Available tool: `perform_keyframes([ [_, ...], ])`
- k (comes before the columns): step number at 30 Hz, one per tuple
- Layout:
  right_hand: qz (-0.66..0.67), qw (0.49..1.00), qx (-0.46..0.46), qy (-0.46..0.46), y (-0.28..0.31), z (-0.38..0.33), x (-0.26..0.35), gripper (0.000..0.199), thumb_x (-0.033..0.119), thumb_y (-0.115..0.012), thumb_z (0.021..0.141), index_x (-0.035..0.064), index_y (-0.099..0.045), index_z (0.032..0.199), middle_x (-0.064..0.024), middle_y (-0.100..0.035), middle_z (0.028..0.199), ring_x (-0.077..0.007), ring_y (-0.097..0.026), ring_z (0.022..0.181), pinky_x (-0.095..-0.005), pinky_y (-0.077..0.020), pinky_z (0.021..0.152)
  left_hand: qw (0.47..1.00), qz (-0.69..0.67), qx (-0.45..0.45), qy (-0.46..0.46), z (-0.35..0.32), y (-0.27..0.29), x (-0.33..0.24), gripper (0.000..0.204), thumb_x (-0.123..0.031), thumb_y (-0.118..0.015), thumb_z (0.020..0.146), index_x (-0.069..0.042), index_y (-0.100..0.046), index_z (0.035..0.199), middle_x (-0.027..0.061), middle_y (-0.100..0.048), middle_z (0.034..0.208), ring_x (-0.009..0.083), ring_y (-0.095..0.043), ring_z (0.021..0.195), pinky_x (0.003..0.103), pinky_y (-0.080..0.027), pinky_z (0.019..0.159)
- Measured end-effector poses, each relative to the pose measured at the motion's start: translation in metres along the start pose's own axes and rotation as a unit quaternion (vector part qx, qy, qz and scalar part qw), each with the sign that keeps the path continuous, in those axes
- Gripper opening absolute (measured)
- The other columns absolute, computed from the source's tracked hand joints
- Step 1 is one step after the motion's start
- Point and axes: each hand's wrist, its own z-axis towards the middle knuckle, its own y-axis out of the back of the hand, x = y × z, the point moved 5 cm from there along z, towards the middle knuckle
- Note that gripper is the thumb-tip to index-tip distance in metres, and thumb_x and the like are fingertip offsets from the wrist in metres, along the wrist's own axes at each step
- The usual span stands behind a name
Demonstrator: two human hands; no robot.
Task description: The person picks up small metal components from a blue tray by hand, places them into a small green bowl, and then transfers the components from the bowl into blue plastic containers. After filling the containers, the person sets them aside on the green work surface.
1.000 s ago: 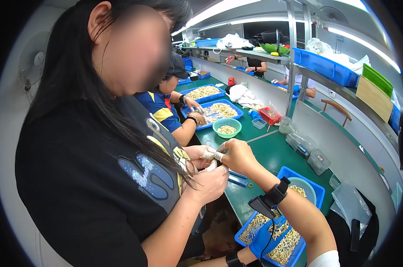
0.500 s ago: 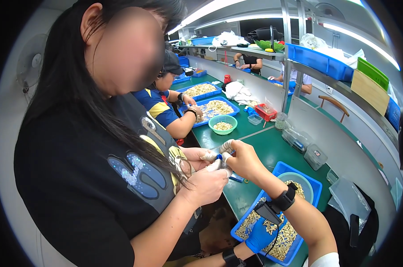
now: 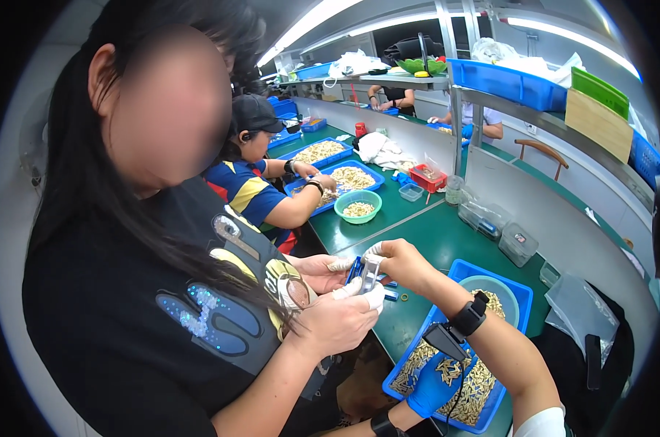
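R hand (image 3: 401,264) pinches 1 small clear-blue part (image 3: 366,274), long axis roughly upright. L hand (image 3: 432,386), blue-gloved, rests in 1 blue tray (image 3: 523,285) on table (image 3: 432,237); grip can't tell.

Glossy blue plastic tray (image 3: 521,285) of small brass-coloured metal pieces (image 3: 476,382) on a smooth matt green tabletop (image 3: 432,237).

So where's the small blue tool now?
Head view, centre: small blue tool pinched by the right hand, touching a co-worker's white-capped fingers, above the green bench, left of the blue tray.

Black wristband (image 3: 468,318), blue glove (image 3: 433,386), white sleeve (image 3: 541,424)
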Motion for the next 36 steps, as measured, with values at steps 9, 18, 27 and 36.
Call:
perform_keyframes([
  [9,-0.313,0.943,-0.091,0.069,-0.007,0.003,0.024,0.022,0.022,-0.063,0.079,0.0051,-0.072,0.09,-0.0213,-0.068,0.084,-0.0388,-0.065,0.082,-0.0448,-0.0519,0.073,0.984,-0.056,-0.132,0.103,-0.024,-0.06,-0.017,0.045,-0.018,-0.029,0.102,0.003,-0.032,0.141,0.0177,-0.042,0.141,0.0294,-0.044,0.129,0.042,-0.037,0.11],
  [18,-0.314,0.947,-0.041,0.047,-0.015,0.023,0.02,0.023,0.025,-0.066,0.078,0.005,-0.072,0.089,-0.0204,-0.069,0.083,-0.0371,-0.067,0.081,-0.044,-0.0524,0.073,0.97,-0.165,0.165,0.072,-0.014,-0.06,-0.013,0.043,-0.016,-0.028,0.102,0.003,-0.034,0.14,0.0178,-0.043,0.139,0.0294,-0.045,0.128,0.043,-0.037,0.11],
  [27,-0.097,0.995,-0.009,-0.021,-0.018,0.023,0.015,0.022,0.019,-0.068,0.078,-0.0002,-0.069,0.088,-0.0122,-0.069,0.08,-0.023,-0.067,0.071,-0.0338,-0.0547,0.066,0.995,-0.043,-0.055,0.071,-0.012,-0.032,-0.006,0.04,-0.022,-0.035,0.101,0.001,-0.044,0.133,0.0166,-0.049,0.134,0.0294,-0.047,0.125,0.043,-0.037,0.109],
  [36,0.065,0.995,-0.015,-0.069,-0.009,0.021,-0.001,0.017,0.015,-0.063,0.083,0.0017,-0.066,0.092,-0.0068,-0.065,0.089,-0.0159,-0.061,0.078,-0.0295,-0.0514,0.06,0.984,-0.049,-0.14,0.095,-0.017,-0.044,-0.012,0.036,-0.026,-0.037,0.101,-0.004,-0.054,0.124,0.0118,-0.056,0.125,0.0273,-0.052,0.118,0.042,-0.039,0.107],
])
